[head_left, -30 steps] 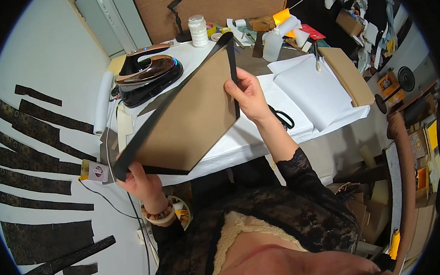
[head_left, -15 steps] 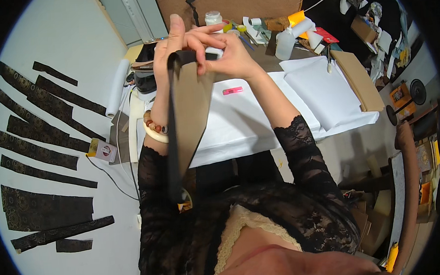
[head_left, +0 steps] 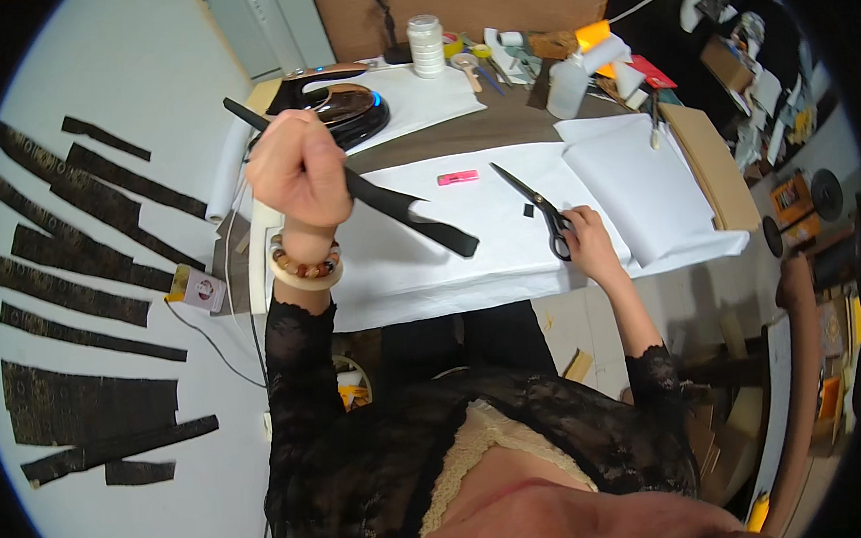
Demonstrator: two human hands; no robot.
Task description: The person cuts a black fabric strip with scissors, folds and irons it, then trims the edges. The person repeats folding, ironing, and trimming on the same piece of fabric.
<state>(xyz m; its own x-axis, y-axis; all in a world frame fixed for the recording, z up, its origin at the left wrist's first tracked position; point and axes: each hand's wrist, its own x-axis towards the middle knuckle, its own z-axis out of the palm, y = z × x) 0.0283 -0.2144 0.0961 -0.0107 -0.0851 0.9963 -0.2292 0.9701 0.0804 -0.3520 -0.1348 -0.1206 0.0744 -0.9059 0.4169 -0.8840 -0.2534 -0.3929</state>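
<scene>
My left hand (head_left: pixel 301 169) is closed in a fist, raised above the left part of the table. It grips a long black fabric strip (head_left: pixel 388 201); one narrow end sticks out up and left, and the wider end hangs to the right over the white paper. At the right, my right hand (head_left: pixel 593 243) rests low with its fingers curled on the black handles of a pair of scissors (head_left: pixel 538 197). The scissors lie on the paper, blades pointing up and left. Beside them is a small black scrap (head_left: pixel 529 210). A pink tool (head_left: pixel 458 178) lies between the hands.
White paper (head_left: pixel 403 295) covers the table's near part. An iron (head_left: pixel 349 112) stands at the back left. A white jar (head_left: pixel 426 47), a spray bottle (head_left: pixel 567 86) and stacked white sheets (head_left: pixel 641 190) are farther back and right. Dark patterned pieces (head_left: pixel 87 399) hang on the left wall.
My right hand has left the black fabric and come down to the scissors at the right. My left hand has closed into a fist and moved left and down, still holding the strip.
</scene>
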